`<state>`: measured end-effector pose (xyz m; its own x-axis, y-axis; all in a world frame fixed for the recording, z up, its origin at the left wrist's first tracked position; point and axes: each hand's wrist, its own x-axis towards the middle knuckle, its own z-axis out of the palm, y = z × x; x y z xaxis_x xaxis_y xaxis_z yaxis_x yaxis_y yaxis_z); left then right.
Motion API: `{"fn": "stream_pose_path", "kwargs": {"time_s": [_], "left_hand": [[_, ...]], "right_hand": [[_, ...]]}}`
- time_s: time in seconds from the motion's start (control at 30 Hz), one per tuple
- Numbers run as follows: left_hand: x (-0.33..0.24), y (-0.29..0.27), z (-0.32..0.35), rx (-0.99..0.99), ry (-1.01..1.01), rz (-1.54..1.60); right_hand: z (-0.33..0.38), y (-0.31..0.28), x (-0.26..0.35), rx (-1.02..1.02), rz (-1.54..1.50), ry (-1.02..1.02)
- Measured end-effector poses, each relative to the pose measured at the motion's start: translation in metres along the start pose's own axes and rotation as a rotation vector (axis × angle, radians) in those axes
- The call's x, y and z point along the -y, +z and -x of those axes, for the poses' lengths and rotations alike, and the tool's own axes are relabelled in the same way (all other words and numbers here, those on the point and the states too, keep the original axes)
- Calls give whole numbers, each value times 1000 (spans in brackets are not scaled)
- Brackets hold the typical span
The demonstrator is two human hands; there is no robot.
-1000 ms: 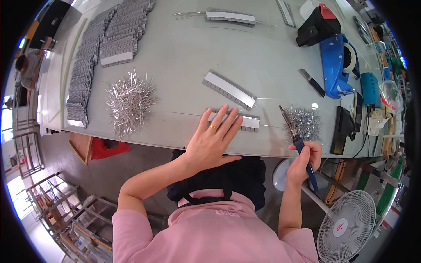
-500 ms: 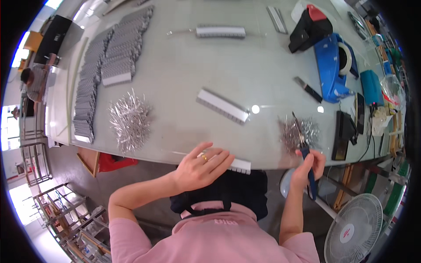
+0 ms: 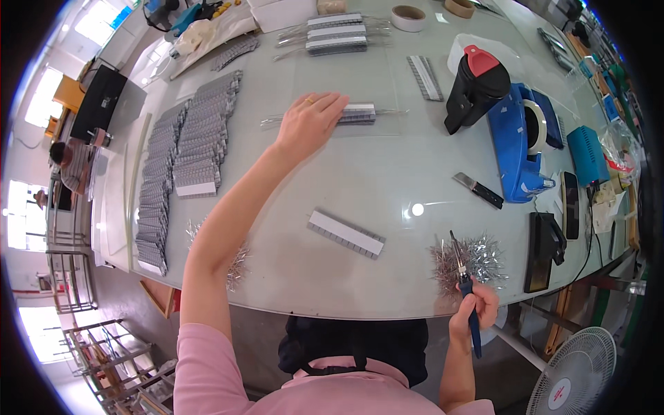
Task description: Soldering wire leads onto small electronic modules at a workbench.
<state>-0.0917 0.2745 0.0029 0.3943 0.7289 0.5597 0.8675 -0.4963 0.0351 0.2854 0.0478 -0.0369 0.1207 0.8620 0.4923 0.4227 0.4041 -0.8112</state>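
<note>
My left hand (image 3: 308,123) reaches far across the table and lies flat on a grey ribbed strip with thin wires sticking out both ends (image 3: 356,113). My right hand (image 3: 473,310) stays at the near table edge, closed around blue-handled snips (image 3: 465,280) whose tips point up into a small heap of shiny metal offcuts (image 3: 477,257). Another grey strip with a white backing (image 3: 346,234) lies loose in the middle of the table between my two hands.
Rows of finished grey strips (image 3: 181,162) fill the left side, with a second offcut pile (image 3: 235,259) near my left arm. A black and red jug (image 3: 475,86), a blue tape dispenser (image 3: 520,142), a utility knife (image 3: 478,190), and tape rolls (image 3: 408,17) stand right and far. A fan (image 3: 579,380) is below right.
My left hand left the near edge and stretched far forward onto the wired strip. The view tilted up the table. My right hand kept the snips at the offcut heap.
</note>
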Motion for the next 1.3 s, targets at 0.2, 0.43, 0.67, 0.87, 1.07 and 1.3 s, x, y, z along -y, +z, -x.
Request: {"fn": "stream_pose_path", "kwargs": {"time_s": [0.2, 0.43, 0.67, 0.87, 1.07, 1.3], "left_hand": [[-66, -56, 58, 268, 102, 80], [-170, -105, 139, 551, -95, 262], [-238, -106, 130, 410, -234, 208], [-290, -67, 100, 400, -202, 277], [-274, -68, 110, 421, -77, 161], [-242, -91, 115, 510, 7, 115]], "right_hand": [[5, -5, -1, -66, -54, 93], [5, 1, -2, -93, -154, 123], [-2, 4, 2, -96, -151, 82], [-1, 7, 4, -107, -214, 139], [5, 5, -3, -98, -164, 75], [-7, 13, 15, -90, 73, -266]]}}
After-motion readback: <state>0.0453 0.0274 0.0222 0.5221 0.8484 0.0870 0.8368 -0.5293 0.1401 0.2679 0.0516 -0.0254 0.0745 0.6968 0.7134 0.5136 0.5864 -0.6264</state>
